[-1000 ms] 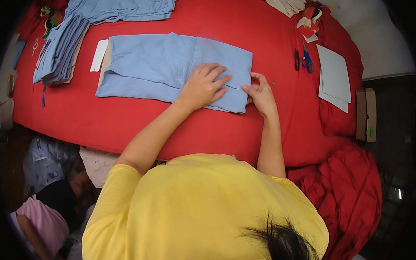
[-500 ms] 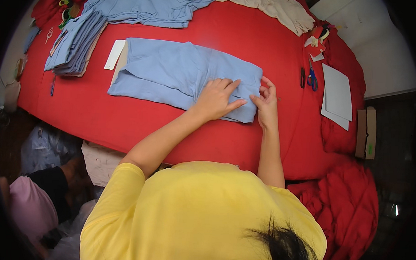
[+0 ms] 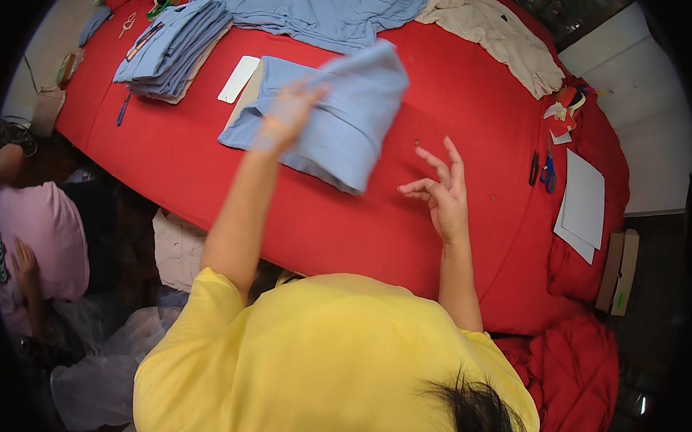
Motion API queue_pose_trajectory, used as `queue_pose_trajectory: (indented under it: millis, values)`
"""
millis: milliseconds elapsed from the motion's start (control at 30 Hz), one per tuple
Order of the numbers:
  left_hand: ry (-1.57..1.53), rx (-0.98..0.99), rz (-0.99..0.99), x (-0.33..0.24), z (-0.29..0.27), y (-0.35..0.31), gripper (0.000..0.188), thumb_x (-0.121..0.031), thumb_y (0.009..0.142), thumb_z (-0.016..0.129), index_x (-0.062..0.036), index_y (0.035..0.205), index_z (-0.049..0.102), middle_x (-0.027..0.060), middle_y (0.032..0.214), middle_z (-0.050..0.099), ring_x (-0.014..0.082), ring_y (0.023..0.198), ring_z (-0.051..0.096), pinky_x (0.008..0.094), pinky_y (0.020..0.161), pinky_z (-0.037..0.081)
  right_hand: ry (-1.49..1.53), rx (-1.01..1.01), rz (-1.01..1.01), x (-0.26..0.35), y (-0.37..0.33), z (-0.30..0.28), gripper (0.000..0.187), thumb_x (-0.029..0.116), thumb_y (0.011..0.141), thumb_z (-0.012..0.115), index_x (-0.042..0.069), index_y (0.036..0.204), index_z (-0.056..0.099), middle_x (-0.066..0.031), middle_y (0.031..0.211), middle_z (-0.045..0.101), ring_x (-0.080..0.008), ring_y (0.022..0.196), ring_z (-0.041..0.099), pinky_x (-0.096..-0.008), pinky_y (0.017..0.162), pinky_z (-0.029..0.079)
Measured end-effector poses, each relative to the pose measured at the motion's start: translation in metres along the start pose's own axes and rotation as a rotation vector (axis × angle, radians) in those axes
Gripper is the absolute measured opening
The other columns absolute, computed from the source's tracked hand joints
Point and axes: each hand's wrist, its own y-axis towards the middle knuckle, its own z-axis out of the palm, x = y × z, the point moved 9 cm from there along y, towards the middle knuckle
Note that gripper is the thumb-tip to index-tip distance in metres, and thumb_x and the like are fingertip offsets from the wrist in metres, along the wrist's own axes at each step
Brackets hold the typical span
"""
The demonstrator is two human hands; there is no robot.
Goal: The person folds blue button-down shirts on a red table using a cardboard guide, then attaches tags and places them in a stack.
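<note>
A light blue garment point(image 3: 341, 124) lies on the red-covered table, its right part folded back over the rest, with the upper right corner raised and blurred. My left hand point(image 3: 288, 115) is on the garment's left part, its fingers smeared by motion, so its grip is unclear. To the right of the garment, my right hand point(image 3: 444, 190) is open above the red cloth, fingers spread and holding nothing. A beige edge point(image 3: 245, 98) shows from under the garment's left side, beside a white card point(image 3: 239, 79).
A stack of folded blue garments point(image 3: 176, 50) stands at the left. Loose blue cloth point(image 3: 315, 13) and beige cloth point(image 3: 493, 34) lie along the back. Blue-handled scissors point(image 3: 548, 173) and white sheets point(image 3: 583, 198) are at the right. Another person in pink point(image 3: 44, 236) is at lower left.
The garment's right end has been turned over toward the left, making it shorter. My left hand has moved left across it. My right hand has let go and opened. The view has shifted.
</note>
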Motion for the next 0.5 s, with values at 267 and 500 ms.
queue_pose_trajectory:
  millis: [267,500]
  values:
    - [0.604,-0.161,-0.038,0.107,-0.121,0.086,0.046,-0.028,0.08,0.069,0.0019,0.115,0.064,0.0253,0.114,0.062,0.0374,0.102,0.063,0.0417,0.09,0.048,-0.104,0.072,0.247,-0.049,-0.006,0.014,0.045,0.0,0.093,0.043,-0.003,0.137,0.038,-0.0205,0.135,0.046,-0.0232,0.093,0.066,-0.0292,0.07,0.059]
    - [0.529,-0.141,-0.089,0.103,-0.123,0.077,0.038,-0.03,0.076,0.075,0.0012,0.099,0.071,0.0191,0.091,0.069,0.0311,0.083,0.067,0.0389,0.078,0.052,-0.318,0.147,0.181,-0.048,0.012,0.027,0.034,0.008,0.093,0.051,0.0,0.125,0.054,-0.015,0.134,0.049,-0.0228,0.097,0.062,-0.033,0.081,0.053]
